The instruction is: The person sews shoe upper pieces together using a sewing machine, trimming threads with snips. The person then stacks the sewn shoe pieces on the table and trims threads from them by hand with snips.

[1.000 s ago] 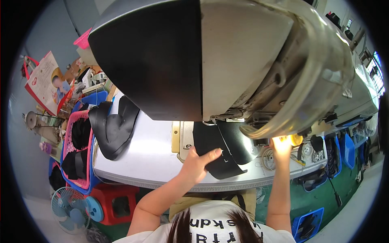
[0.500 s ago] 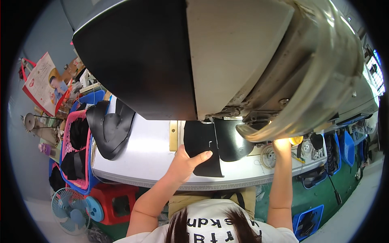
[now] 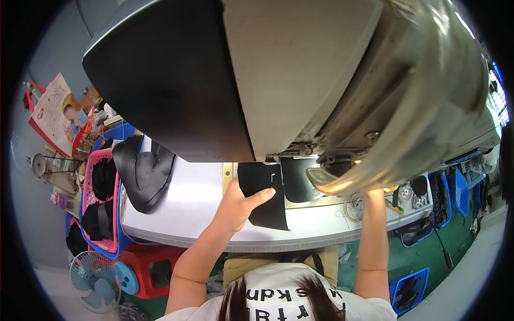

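A large sewing machine head (image 3: 300,69), black and pale grey, looms over the white table. Partly beneath it lies a black panel of leather-like sheet (image 3: 262,206) with a small pale hook-shaped mark. My left hand (image 3: 234,207) grips the panel's left side, thumb stretched across the top and the other fingers mostly out of sight. To the right, a smoother, shiny black piece (image 3: 304,184) adjoins the panel; whether they are joined I cannot tell. My right hand (image 3: 370,191) reaches in beside the machine, its fingers hidden behind the machine's arm.
Curved black pieces (image 3: 143,179) rest at the table's left, beside a pink basket (image 3: 115,235) of black parts. A red stool (image 3: 147,275) and a blue fan (image 3: 96,281) stand below. Bobbins and small tools (image 3: 404,198) lie right; blue bins (image 3: 409,289) sit on the green floor.
My left hand and the black panel have slid a little farther from me and slightly left. The shiny piece has also moved farther under the machine. The view has shifted slightly.
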Demonstrator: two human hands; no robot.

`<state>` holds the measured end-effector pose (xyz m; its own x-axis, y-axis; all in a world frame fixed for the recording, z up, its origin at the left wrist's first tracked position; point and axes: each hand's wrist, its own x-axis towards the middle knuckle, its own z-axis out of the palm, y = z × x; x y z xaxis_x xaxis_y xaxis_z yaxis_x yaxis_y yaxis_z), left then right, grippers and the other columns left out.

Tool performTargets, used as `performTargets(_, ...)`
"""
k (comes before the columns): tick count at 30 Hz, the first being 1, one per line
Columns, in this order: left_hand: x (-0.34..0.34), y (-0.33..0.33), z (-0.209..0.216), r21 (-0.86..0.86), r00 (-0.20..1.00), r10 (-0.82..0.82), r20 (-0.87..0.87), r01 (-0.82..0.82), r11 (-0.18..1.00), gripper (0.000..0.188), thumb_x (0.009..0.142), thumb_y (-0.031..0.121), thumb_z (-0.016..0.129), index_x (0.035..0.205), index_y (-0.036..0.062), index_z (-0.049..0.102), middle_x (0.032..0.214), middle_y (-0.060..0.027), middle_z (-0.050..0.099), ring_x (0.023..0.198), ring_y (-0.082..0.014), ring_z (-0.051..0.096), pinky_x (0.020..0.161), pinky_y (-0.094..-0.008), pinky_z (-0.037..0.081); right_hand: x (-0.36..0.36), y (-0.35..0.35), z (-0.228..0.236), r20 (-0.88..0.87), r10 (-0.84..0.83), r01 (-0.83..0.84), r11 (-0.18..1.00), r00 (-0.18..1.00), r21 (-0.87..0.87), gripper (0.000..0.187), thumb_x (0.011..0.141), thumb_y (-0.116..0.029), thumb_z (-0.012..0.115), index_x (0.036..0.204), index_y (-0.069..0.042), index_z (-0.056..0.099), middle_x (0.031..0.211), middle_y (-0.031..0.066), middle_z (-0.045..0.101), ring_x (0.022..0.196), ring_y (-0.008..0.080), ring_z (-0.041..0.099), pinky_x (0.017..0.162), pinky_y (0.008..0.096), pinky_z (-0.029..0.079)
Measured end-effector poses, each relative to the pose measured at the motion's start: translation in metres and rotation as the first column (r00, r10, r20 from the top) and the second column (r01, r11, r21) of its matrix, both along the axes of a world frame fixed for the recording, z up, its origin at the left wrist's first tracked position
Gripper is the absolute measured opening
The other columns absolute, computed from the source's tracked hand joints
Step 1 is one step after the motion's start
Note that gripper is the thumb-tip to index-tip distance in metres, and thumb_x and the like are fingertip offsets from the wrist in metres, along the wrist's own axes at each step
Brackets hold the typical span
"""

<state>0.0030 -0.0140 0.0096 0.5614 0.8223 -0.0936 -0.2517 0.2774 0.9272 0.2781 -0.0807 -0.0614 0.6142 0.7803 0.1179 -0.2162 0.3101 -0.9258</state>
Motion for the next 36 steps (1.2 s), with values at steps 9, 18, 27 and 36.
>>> performTargets(9,0.008,0.038,-0.007,0.130,1.000,0.014,0.022,-0.017,0.991,0.040,0.068,-0.002,0.060,0.104,-0.0010,0.044,0.095,-0.0081,0.051,0.087,-0.0150,0.051,0.079,-0.0274,0.041,0.009,0.021,-0.001,0.098,-0.026,0.023,0.999,0.995,0.030,0.012,0.075,-0.015,0.050,0.082,-0.005,0.050,0.069,0.0040,0.049,0.056,0.0123,0.045,0.050,0.0236,0.037)
performTargets(18,-0.012,0.080,-0.016,-0.044,0.928,-0.181,0.325,0.206,0.978,0.019,0.074,0.002,0.055,0.093,0.0017,0.053,0.085,-0.0059,0.056,0.077,-0.0117,0.054,0.065,-0.0228,0.045,-0.003,0.022,-0.010,0.484,-0.186,0.157,0.983,0.855,0.100,0.022,0.077,-0.026,0.048,0.082,-0.005,0.049,0.067,0.0067,0.049,0.052,0.0143,0.043,0.049,0.0259,0.037)
performTargets(27,0.027,0.170,0.000,0.095,0.969,-0.061,-0.241,0.086,0.992,0.009,0.077,0.007,0.054,0.086,0.0055,0.056,0.077,-0.0014,0.057,0.068,-0.0072,0.055,0.057,-0.0184,0.045,-0.077,0.021,0.053,-0.366,0.378,-0.354,0.926,0.851,0.132,0.045,0.079,-0.044,0.041,0.078,0.000,0.048,0.055,0.0100,0.047,0.036,0.0083,0.031,0.034,0.0186,0.025)
performTargets(36,0.014,0.245,0.140,0.449,0.972,-0.017,0.235,-0.093,0.889,0.011,0.074,0.013,0.060,0.083,0.0087,0.056,0.075,0.0011,0.057,0.063,-0.0062,0.054,0.052,-0.0193,0.043,-0.085,0.012,0.042,0.016,0.572,-0.570,0.813,0.820,0.117,0.030,0.082,-0.022,0.048,0.098,0.004,0.050,0.066,0.0109,0.054,0.036,0.0046,0.031,0.033,0.0161,0.021)
